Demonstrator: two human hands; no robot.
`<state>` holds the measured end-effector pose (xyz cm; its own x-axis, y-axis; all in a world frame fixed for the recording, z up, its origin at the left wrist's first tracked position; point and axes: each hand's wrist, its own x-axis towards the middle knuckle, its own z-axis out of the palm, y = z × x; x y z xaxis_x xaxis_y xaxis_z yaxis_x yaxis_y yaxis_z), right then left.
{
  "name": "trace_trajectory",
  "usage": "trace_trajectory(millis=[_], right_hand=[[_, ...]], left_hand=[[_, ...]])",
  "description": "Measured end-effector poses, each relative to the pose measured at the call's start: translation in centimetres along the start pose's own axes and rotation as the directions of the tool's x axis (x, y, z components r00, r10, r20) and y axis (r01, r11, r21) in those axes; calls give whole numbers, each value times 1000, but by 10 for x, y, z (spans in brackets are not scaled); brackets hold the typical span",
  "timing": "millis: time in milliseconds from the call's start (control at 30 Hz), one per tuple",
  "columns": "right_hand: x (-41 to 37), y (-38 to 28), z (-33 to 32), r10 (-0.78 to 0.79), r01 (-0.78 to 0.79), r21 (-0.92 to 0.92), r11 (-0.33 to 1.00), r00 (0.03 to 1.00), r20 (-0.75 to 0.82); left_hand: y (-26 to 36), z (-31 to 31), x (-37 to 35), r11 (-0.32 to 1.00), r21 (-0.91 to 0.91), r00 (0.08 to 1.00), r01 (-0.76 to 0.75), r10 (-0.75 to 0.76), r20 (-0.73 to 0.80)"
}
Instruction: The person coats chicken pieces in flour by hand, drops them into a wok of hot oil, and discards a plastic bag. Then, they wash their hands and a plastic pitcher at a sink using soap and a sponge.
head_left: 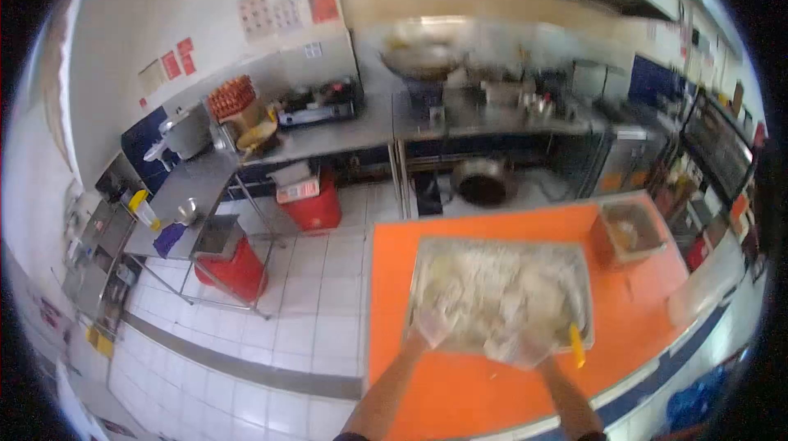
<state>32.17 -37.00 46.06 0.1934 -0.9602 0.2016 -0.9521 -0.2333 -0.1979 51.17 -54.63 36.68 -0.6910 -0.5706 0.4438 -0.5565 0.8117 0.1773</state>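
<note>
Nearest the camera, two forearms (382, 392) reach over the orange tabletop (391, 277) to a shallow metal tray (588, 301) heaped with a pale, floury mass (484, 285). The left hand (431, 328), seemingly in a clear glove, is at the tray's near left corner; the right hand (527, 348), likewise covered, is at its near edge. Blur hides the fingers — I cannot tell whether either grip is spread or pinching anything. The raised rim probably keeps the loose contents in, and the tray's place before the person likely shortens the reach. A yellow object (578, 347) sits by the near right corner, close to the right hand. Orange surface gives some room left and in front — rightward, a metal container (606, 246) takes up the far corner.
</note>
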Motion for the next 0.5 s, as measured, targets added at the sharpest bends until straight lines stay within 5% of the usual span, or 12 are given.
trace_trajectory(millis=[67, 100, 200, 267, 300, 367, 500], right_hand=[[14, 31, 59, 246, -252, 93, 963, 966, 72], [20, 45, 85, 320, -330, 116, 937, 943, 92], [68, 50, 98, 447, -436, 214, 874, 895, -4], [105, 31, 60, 532, -527, 270, 806, 845, 60], [121, 21, 37, 556, -563, 280, 778, 823, 111], [137, 29, 33, 650, -674, 228, 702, 738, 180], [144, 117, 84, 788, -785, -77, 615, 613, 57]], left_hand=[[-31, 3, 9, 997, 62, 988, -50, 40, 146], [-44, -13, 23, 969, 127, 967, -212, 189, 174], [-93, 5, 54, 937, 122, 939, -328, 310, 146], [-99, 6, 68, 985, -172, 974, 3, 36, 224], [-106, 16, 69, 984, -180, 969, -15, 59, 241], [-121, 30, 79, 905, -425, 998, -22, 45, 44], [-117, 34, 86, 868, -495, 990, 34, 41, 138]])
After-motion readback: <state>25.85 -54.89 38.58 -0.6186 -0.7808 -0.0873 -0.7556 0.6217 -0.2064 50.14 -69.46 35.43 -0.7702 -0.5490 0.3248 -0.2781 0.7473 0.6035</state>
